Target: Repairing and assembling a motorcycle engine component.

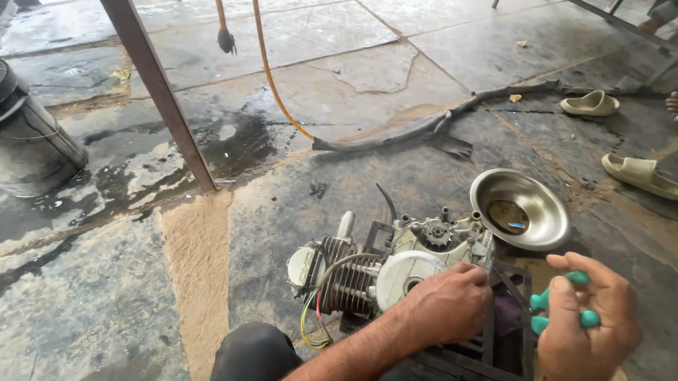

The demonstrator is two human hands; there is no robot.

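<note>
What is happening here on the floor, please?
A person sits over a small engine that rests on a dark metal stand on the stone floor. The left hand rests on the engine's side cover, and the right hand grips a green-handled tool. A steel bowl sits just behind the engine.

The place was an open-air repair workshop. A small engine (381,268) sat on a metal stand (500,350) on an oil-stained, wet stone floor (344,69). A steel bowl (519,208), a hose (433,126) and a bucket (17,134) lay nearby.
</note>
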